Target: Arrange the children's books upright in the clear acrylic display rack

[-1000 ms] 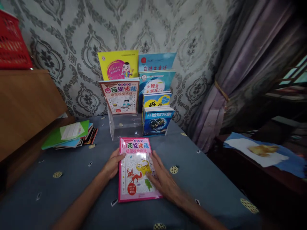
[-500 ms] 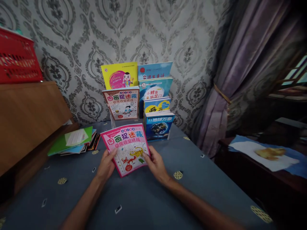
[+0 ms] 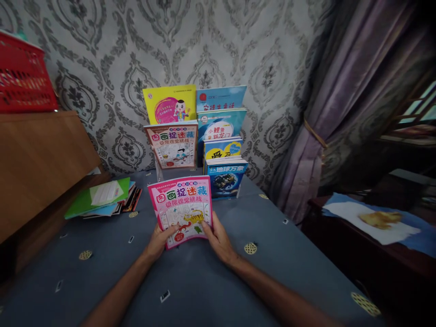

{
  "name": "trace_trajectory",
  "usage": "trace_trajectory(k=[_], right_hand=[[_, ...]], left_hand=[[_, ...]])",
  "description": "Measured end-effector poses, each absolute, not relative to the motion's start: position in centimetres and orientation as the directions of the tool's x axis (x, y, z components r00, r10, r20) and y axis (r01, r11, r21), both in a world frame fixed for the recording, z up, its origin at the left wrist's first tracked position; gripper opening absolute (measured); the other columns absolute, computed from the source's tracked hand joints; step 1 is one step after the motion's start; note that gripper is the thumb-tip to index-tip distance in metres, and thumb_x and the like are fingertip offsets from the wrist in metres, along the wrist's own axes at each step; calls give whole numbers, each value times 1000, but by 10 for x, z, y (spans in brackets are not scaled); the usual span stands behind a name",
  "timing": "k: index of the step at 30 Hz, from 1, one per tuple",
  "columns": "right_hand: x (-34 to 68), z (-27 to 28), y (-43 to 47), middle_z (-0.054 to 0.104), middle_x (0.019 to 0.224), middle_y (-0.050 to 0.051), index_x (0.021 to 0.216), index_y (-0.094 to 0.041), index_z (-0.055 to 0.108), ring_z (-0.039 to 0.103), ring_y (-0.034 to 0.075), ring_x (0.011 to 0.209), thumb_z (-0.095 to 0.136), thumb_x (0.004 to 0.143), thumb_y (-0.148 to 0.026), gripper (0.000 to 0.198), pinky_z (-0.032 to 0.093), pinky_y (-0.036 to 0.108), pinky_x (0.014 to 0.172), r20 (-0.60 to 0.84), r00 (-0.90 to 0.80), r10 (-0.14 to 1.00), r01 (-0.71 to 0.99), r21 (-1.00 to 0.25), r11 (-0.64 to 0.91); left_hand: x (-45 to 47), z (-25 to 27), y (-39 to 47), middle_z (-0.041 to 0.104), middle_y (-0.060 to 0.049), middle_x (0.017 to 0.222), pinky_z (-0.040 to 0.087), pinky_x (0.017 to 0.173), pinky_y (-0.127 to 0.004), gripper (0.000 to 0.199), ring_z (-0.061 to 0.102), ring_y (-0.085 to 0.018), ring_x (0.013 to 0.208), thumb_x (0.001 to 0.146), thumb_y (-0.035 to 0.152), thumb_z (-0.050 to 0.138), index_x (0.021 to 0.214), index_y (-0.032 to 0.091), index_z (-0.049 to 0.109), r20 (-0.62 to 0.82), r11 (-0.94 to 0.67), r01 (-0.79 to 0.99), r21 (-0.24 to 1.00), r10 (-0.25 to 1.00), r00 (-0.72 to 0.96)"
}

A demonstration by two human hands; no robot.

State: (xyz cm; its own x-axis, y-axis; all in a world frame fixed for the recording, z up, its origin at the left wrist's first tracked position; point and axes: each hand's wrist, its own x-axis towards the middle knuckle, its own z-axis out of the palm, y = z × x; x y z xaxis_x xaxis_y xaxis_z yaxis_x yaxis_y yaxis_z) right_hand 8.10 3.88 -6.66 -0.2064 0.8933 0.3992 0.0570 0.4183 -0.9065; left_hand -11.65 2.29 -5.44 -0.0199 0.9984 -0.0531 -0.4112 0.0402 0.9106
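Between both hands I hold a pink picture book [image 3: 184, 204], its cover toward me with a fox and a yellow tiger on it. My left hand [image 3: 160, 240] grips its lower left side, thumb on the cover. My right hand [image 3: 218, 238] pinches its lower right edge, thumb also on the cover. Just beyond, books stand upright in two tiered columns: a yellow book [image 3: 170, 97] above a brown-bordered book [image 3: 173, 147] on the left. On the right are a light blue book [image 3: 221, 93], a teal book [image 3: 221, 120], a yellow-and-blue book [image 3: 223, 147] and a blue Earth-cover book [image 3: 226, 179].
A loose pile with a green book [image 3: 81, 204] on top lies at the left of the blue patterned cloth [image 3: 197, 290]. A red basket [image 3: 27, 86] sits on a wooden cabinet [image 3: 44, 159]. At right are a purple curtain [image 3: 306, 159] and a dark table holding white paper [image 3: 347, 215].
The pink book has turned more upright and shifted slightly right. My left hand has moved right and lower along its edge, its thumb now farther in over the cover.
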Motion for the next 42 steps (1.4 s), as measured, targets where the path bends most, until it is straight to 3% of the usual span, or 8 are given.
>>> trace_trajectory(k=[12,21,27,35,42], right_hand=[[77,-66,43,66,128,10,133,-22,53,63,26,113,53,94,-59,53,53,40,98,354,-178,918,-38,-935,353],[76,-61,47,68,125,10,131,-22,56,65,29,111,59,87,-66,63,55,44,95,309,-180,934,-166,-945,280],[81,-58,48,70,122,10,126,-22,62,66,30,109,60,83,-71,65,54,45,96,289,-167,943,-165,-951,262],[94,-53,52,73,113,10,115,-19,67,66,28,102,56,89,-66,55,55,42,91,335,-220,916,-123,-941,314],[103,-50,58,73,104,11,105,-19,67,68,25,92,59,89,-62,47,56,38,82,360,-232,904,-98,-933,346]], left_hand=[[-119,-53,25,75,-14,116,54,101,-52,66,70,-36,110,57,38,93,114,13,72,10,3,-345,939,999,37],[-129,-61,27,72,-16,121,51,105,-52,70,67,-37,115,59,41,91,119,12,70,-9,47,-321,946,993,117],[-135,-63,28,71,-16,124,50,107,-50,71,66,-37,117,61,43,91,121,12,70,-41,96,-279,955,980,196],[-131,-65,31,73,-16,120,50,106,-51,72,67,-39,115,56,45,92,117,12,72,-69,114,-271,956,983,168],[-129,-67,30,71,-17,123,50,106,-50,72,66,-38,116,60,48,90,120,13,71,-71,111,-255,960,984,163]])
